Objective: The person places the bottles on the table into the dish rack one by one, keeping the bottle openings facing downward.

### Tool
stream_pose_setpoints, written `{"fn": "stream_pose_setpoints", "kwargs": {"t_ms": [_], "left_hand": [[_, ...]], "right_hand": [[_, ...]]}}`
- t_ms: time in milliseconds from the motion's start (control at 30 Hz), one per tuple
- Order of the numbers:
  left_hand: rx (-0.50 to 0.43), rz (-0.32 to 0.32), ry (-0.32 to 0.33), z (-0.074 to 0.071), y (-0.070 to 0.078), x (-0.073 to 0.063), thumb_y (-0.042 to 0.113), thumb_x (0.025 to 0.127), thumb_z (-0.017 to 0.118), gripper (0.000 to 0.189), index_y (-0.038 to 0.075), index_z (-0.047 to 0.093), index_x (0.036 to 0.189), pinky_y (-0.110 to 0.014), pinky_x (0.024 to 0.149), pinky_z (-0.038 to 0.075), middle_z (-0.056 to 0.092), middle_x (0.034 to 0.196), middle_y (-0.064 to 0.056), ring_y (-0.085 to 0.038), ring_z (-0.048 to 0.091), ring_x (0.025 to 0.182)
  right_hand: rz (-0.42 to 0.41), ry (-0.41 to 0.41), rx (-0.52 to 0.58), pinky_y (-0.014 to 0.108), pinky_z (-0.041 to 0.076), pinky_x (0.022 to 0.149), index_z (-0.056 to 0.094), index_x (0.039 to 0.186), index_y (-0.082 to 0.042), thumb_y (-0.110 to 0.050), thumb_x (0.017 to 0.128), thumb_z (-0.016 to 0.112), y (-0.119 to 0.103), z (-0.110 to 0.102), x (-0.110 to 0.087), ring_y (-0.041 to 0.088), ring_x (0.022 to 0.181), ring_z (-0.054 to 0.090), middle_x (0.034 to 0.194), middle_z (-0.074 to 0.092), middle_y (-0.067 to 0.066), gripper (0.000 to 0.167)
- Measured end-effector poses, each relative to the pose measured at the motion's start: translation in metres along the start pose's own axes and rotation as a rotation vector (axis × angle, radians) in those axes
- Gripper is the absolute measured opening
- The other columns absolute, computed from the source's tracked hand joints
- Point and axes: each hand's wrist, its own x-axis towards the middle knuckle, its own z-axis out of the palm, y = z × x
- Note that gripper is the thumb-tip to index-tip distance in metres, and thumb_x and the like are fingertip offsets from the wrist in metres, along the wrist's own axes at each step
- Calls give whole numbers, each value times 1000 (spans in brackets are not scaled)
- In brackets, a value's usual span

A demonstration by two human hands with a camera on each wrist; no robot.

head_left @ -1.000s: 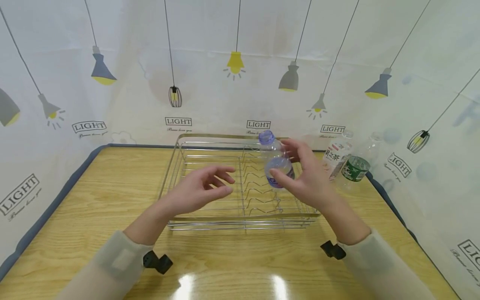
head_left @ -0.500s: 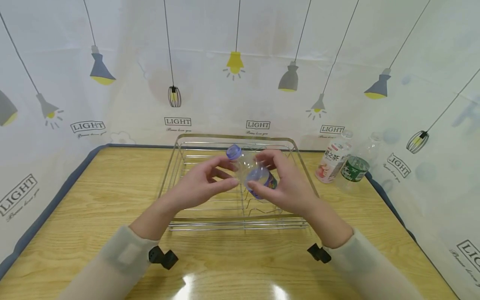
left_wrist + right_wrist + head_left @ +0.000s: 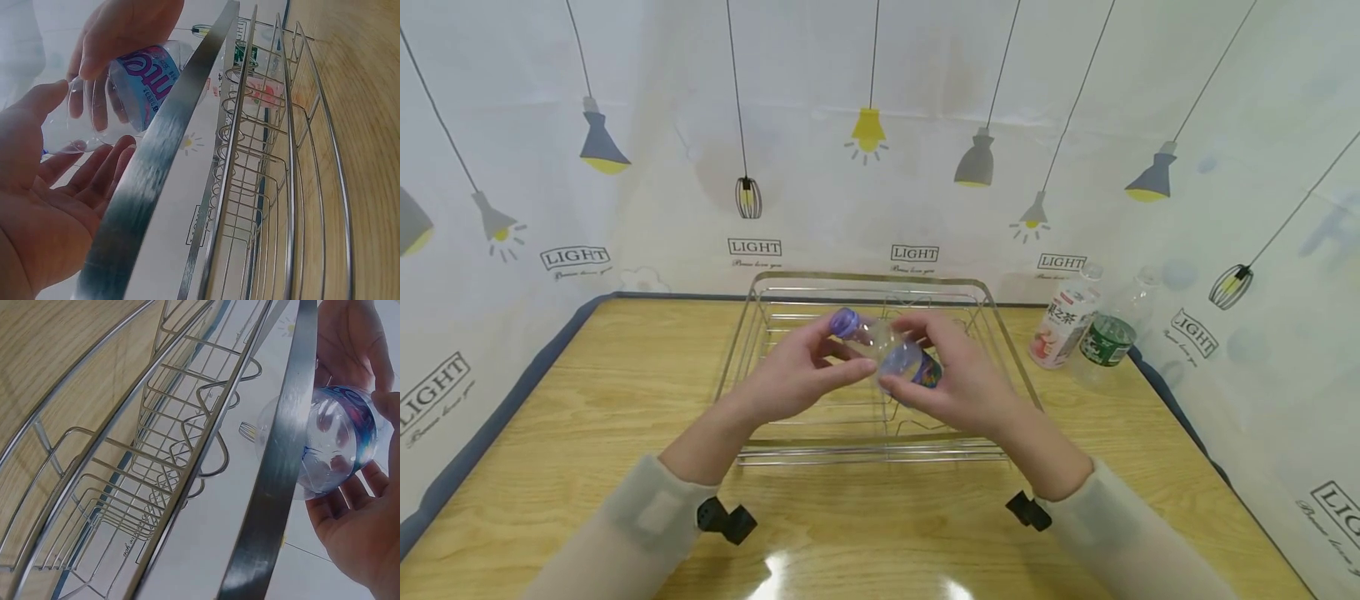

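Note:
A clear plastic bottle (image 3: 872, 337) with a purple cap lies tilted between both hands, above the wire rack (image 3: 805, 439). Its base end, with a blue label (image 3: 150, 81), is in the right hand (image 3: 958, 375), whose thumb and fingers grip it. Around the neck and shoulder end, the left hand (image 3: 793, 371) holds the bottle between thumb and fingers. The cap points up and left in the head view. Behind the rack's flat metal rim, part of the bottle is hidden in the right wrist view.
Two more bottles stand on the wooden table (image 3: 587, 417), right of the rack: one with a white and pink label (image 3: 1063, 321), one with a green label (image 3: 1108, 337). A lamp-printed curtain (image 3: 820, 167) encloses the table's back and sides.
The right hand has carried the bottle leftward and lower, from over the rack's right side to the left hand. It has tipped from near upright, and its neck is now within the left hand.

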Motion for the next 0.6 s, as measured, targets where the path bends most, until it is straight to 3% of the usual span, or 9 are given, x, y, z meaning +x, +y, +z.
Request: {"fn": "stream_pose_setpoints", "kwargs": {"t_ms": [233,433,600], "left_hand": [[-25,3,16,-3,-4,-4,20,103,78,50,20,58,149,-39,88,65,68,133,-12,-29,70,114],[-117,-10,42,-10,-10,-8,11,102,77,57,11,50,153,-40,97,66,64,141,-22,-33,71,122],[-187,-11,61,-16,-14,-12,5,100,78,60,7,49,152,-37,99,66,63,144,-23,-34,74,125]], "right_hand": [[13,-18,-5,42,63,100,53,148,-4,-19,92,90,4,-1,-1,22,118,64,139,63,11,69],[49,-18,16,50,58,112,51,153,-5,-15,91,91,16,-6,-7,24,128,63,145,62,11,74],[78,-16,26,54,56,115,51,153,-3,-16,92,91,23,-11,-11,27,131,62,145,62,11,74]]}}
